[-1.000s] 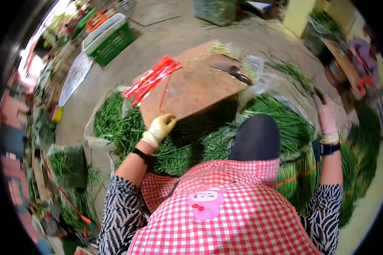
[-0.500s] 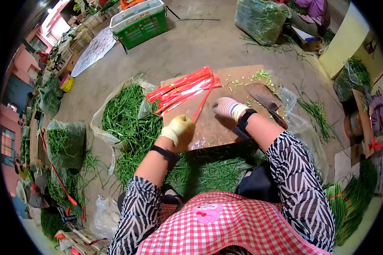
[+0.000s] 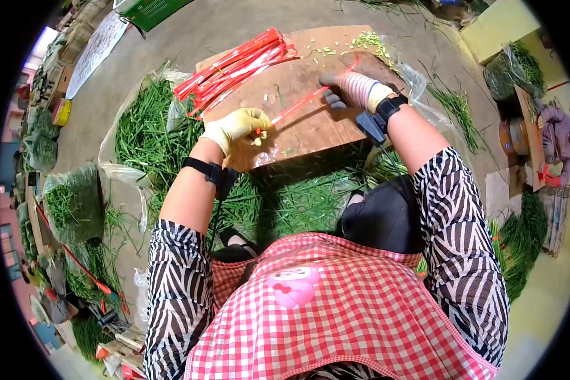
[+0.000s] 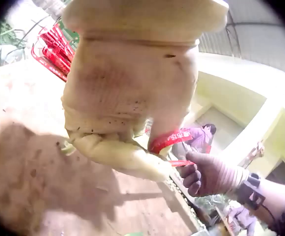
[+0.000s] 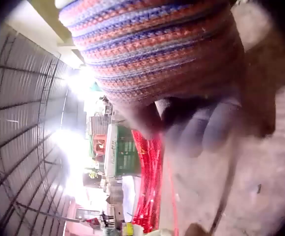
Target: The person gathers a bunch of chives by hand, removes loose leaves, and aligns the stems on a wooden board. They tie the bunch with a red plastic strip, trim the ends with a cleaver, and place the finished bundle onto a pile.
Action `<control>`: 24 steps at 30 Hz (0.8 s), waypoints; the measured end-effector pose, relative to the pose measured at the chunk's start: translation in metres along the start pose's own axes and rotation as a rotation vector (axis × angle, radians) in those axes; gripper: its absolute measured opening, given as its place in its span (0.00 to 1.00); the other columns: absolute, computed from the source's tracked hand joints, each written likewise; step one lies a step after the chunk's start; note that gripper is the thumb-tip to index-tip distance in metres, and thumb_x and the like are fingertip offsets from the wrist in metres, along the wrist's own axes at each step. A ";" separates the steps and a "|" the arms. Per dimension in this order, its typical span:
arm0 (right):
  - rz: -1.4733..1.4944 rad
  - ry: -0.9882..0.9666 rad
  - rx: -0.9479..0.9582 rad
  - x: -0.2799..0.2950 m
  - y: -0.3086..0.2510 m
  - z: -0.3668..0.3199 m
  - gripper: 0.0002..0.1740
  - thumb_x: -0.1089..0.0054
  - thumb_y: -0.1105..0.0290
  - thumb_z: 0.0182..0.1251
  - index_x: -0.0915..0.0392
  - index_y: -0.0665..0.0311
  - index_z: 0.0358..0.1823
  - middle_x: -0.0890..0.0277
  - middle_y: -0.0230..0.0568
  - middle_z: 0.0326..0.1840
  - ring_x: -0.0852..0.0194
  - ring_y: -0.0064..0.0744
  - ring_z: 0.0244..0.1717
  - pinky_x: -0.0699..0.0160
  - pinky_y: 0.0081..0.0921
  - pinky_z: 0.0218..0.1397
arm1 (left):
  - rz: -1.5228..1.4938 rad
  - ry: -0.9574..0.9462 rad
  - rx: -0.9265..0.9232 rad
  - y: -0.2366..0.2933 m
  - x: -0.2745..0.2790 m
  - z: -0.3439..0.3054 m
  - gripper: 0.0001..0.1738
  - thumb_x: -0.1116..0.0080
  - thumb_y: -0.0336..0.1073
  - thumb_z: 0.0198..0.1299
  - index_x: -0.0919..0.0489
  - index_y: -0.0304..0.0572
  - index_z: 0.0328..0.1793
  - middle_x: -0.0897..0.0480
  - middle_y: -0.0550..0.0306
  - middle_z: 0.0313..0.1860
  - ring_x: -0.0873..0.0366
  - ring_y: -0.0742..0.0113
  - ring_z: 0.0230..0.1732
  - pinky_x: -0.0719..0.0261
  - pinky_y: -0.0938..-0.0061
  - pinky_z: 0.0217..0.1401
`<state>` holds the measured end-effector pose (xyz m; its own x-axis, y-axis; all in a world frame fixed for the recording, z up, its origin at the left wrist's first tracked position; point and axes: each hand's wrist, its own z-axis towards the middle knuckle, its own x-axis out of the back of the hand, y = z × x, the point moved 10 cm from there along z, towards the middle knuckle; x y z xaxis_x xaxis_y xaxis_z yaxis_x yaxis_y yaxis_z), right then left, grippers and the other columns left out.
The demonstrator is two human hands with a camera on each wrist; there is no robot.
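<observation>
Over the wooden board (image 3: 310,136), a thin red strip (image 3: 301,105) stretches between two gloved hands. The left hand (image 3: 237,126), in a pale yellow glove, pinches one end at the board's near left; the left wrist view shows the strip (image 4: 171,140) at its fingertips. The right hand (image 3: 354,90), in a striped glove with grey fingers, grips the strip farther right, fingers curled. A pile of red strips (image 3: 240,66) lies at the board's far left, also seen as red strips (image 5: 150,182) in the right wrist view. Chopped green bits (image 3: 370,43) lie at the far edge.
Loose green stalks (image 3: 149,123) fill a plastic bag left of the board, and more stalks (image 3: 310,202) lie below it. A brown blade rests partly behind the right hand. A green crate (image 3: 152,11) stands at the far left.
The right hand came from the right side onto the board and now holds the strip. The strip is pulled out between both hands, clear of the pile. The head view has shifted.
</observation>
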<state>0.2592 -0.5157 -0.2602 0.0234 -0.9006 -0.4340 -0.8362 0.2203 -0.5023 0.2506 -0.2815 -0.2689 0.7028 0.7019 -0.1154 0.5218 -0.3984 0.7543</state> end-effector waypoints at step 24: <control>-0.267 0.356 0.174 0.045 0.002 -0.012 0.15 0.40 0.56 0.75 0.21 0.62 0.39 0.21 0.37 0.24 0.24 0.30 0.18 0.28 0.28 0.18 | 1.204 0.797 -0.566 0.030 -0.082 0.018 0.48 0.39 0.58 0.67 0.38 0.33 0.83 0.37 0.36 0.83 0.45 0.38 0.86 0.50 0.44 0.86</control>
<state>0.2522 -0.5607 -0.2715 0.0106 -0.9999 -0.0047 -0.7213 -0.0044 -0.6926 0.2179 -0.3616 -0.2485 0.0324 0.3371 0.9409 -0.5164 -0.8004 0.3045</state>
